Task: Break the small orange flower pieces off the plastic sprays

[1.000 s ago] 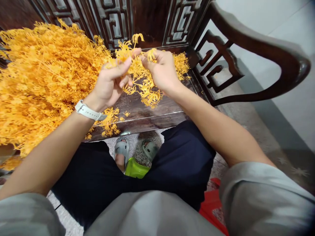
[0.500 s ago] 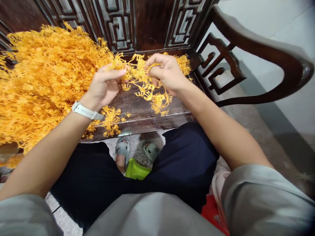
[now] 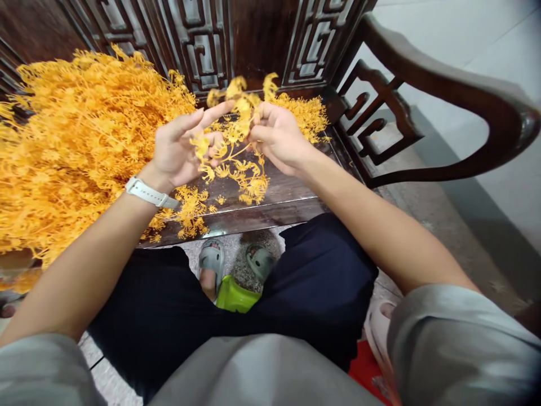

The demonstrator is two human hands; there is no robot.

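Note:
Above the dark wooden bench [image 3: 291,194], my right hand [image 3: 281,138] pinches a yellow artificial flower sprig [image 3: 230,149], thumb against fingers. Its thin branches and frilly heads spread leftward and hang down. My left hand [image 3: 180,144], with a pale watch strap on the wrist, is open beside the sprig. Its fingers are apart, some of them behind or touching the left flower heads. A big heap of the same yellow flowers [image 3: 88,152] lies left of my left hand. A smaller pile [image 3: 310,115] rests behind my right hand, and a loose cluster [image 3: 191,211] lies near the bench's front edge.
The bench has a carved lattice back [image 3: 203,51] and a curved armrest [image 3: 448,96] on the right. On the floor between my feet is a bright green plastic object [image 3: 236,296]. A red object [image 3: 367,366] sits low at the right.
The sprig has turned and shifted left in my right hand, its upper heads blurred by motion. My left fingers have spread from a closed hold on its left end.

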